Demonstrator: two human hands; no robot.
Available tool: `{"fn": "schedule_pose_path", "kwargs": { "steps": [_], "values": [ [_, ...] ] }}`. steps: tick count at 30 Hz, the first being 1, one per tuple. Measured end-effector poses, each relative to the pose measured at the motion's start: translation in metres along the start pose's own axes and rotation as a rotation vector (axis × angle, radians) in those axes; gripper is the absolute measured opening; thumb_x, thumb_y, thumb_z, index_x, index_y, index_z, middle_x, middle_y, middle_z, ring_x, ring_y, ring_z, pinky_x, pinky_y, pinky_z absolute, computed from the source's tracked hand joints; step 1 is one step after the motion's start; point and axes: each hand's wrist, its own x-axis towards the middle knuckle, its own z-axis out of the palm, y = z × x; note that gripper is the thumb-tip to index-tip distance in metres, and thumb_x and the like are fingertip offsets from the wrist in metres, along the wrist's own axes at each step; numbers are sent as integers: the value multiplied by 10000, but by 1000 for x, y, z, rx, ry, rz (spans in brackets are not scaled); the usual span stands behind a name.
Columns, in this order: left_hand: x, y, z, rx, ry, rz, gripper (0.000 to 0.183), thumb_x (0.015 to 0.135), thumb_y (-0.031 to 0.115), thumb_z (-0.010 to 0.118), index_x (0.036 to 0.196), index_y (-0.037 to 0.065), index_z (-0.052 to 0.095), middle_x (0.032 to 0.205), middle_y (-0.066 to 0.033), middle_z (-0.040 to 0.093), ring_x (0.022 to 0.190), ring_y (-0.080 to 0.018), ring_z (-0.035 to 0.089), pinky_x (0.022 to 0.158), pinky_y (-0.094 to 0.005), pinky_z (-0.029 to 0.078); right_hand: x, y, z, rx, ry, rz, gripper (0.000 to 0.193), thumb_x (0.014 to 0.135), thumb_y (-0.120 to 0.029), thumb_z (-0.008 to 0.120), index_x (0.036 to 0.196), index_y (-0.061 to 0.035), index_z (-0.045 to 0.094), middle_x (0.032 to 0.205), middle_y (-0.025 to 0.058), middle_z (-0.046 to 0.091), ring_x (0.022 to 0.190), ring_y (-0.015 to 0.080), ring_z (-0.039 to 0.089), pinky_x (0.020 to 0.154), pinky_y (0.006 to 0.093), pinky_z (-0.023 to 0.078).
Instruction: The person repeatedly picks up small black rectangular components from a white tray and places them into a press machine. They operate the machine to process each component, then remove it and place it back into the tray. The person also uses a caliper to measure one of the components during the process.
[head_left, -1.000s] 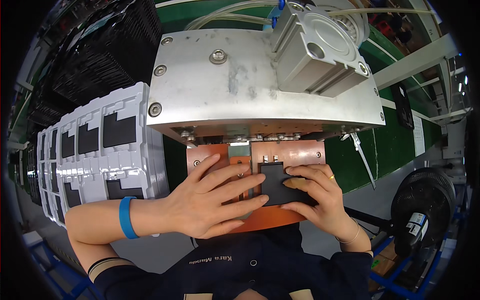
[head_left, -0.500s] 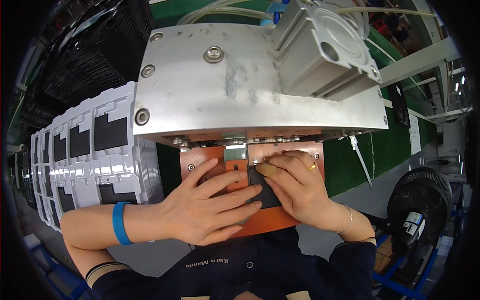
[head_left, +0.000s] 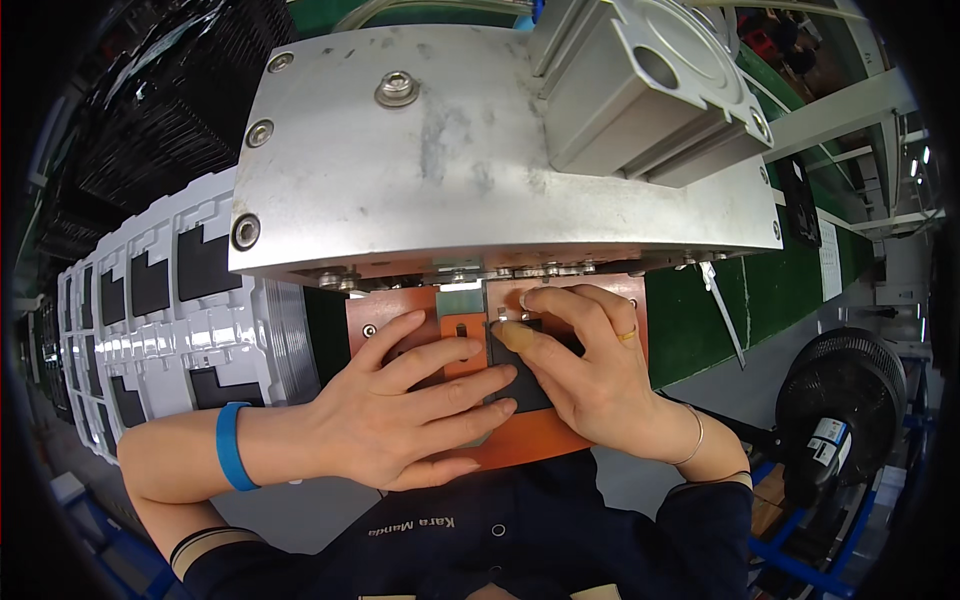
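A flat dark grey-black plate (head_left: 533,392) lies on an orange-red fixture (head_left: 530,438) in front of me, partly covered by my fingers. My left hand (head_left: 400,410) lies over the fixture's left part with its fingers spread, the fingertips resting on the plate's left side. At the plate's upper end is my right hand (head_left: 605,375); its thumb, in a yellowish finger cover, touches the plate near the upper left corner. The right index finger is parted from the thumb, above a copper-coloured block (head_left: 508,295). Nothing shows between them.
A large metal machine head (head_left: 430,160) with a cylinder (head_left: 650,110) overhangs the fixture. White trays (head_left: 190,330) holding black L-shaped pieces are stacked at left, below black trays (head_left: 180,130). A black fan (head_left: 835,410) stands at right, beside a green bench (head_left: 700,340).
My right index finger has lifted away from the thumb, opening the pinch. My left hand stays in nearly the same place. The whole view has shifted slightly.
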Motion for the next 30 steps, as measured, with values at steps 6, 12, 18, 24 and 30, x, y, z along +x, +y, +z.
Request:
{"fn": "schedule_pose_path", "kwargs": {
  "steps": [6,12,18,24,30],
  "values": [
    [-3,-1,-3,-16,-24,-12,417,884,458,540,1189,194,646,1367,-10,535,1262,-243,449,1116,-536,185,0,1,-6,90,43,98,366,734,-80,715,1096,-79,656,1156,75,580,1014,264,521,845,358,424],
    [-2,-2,1,-3,4,-1,449,880,465,474,1188,207,675,1365,-55,548,1229,-314,433,1105,-565,195,-28,-2,-29,189,-97,147,436,689,-222,797,1066,-53,657,1170,94,603,1014,276,545,870,362,447],
    [3,0,-3,-20,-17,-104,524,854,564,506,1203,207,666,1394,-84,512,1248,-327,412,1115,-563,178,-12,12,-21,231,-43,117,369,678,-202,801,996,-59,679,1133,76,628,999,269,554,854,362,468],
    [3,0,-2,-27,-33,-128,571,844,612,526,1217,201,657,1384,-73,520,1268,-334,402,1122,-561,162,-3,18,-19,265,-30,103,332,666,-186,810,946,-54,692,1107,70,645,982,270,558,845,358,479],
    [4,2,-5,-40,-66,-141,579,837,603,547,1245,203,639,1383,-50,522,1286,-325,392,1128,-548,149,-5,17,-18,256,-38,118,322,657,-202,814,922,-65,694,1110,57,647,973,251,561,833,341,478]
  ]
}}
